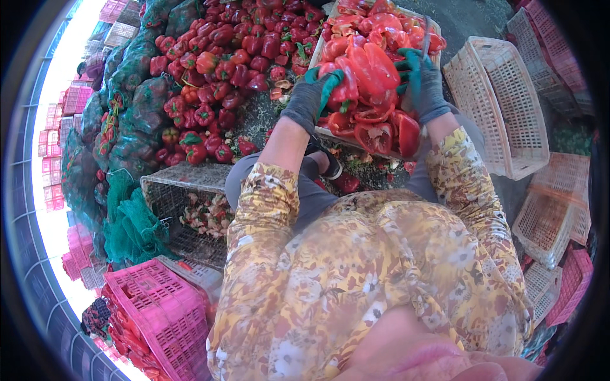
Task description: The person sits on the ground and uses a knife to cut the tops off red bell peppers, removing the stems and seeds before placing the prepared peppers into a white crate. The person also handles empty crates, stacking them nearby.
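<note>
My left hand, in a grey and green work glove, grips a piece of red bell pepper at the left side of a heaped crate. My right hand, gloved alike, is at the heap's right side, with a thin blade rising from it; its fingers are partly spread beside the pepper pieces. Between both hands lie large cut red pepper pieces. They fill the pale plastic crate in front of me, some with their cut insides showing.
Whole red peppers lie piled on the floor at the left, before full green net bags. A tipped crate holds pepper scraps. White crates stand at the right. A pink crate is at the lower left.
</note>
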{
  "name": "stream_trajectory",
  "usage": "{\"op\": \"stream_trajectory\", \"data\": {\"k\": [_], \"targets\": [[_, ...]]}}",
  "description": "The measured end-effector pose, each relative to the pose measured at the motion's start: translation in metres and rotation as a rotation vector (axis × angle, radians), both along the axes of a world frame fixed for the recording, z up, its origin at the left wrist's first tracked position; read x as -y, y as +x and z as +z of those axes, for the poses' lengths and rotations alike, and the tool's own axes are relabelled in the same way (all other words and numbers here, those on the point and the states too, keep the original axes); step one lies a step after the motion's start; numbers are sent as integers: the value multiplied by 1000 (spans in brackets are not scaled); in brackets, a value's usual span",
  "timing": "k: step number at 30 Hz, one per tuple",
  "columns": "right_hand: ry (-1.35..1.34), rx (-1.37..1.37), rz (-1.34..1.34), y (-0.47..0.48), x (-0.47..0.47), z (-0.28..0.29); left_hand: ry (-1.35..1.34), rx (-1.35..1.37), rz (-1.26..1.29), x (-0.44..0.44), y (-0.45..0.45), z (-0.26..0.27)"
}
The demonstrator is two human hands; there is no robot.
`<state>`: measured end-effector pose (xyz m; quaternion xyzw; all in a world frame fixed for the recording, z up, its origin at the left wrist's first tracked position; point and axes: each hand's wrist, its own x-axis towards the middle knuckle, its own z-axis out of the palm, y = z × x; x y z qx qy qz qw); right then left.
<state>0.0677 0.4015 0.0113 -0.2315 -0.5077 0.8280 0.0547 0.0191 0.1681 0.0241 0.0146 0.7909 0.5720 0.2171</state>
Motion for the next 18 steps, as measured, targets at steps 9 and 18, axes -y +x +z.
{"op": "stream_trajectory", "data": {"k": [9, 18], "targets": [[345, -232, 311, 25, 24, 35, -72, -126, -369, -12, -1, 13], [169, -12, 662, 7, 3, 60, -302, -232, -611, -34, -14, 68]]}}
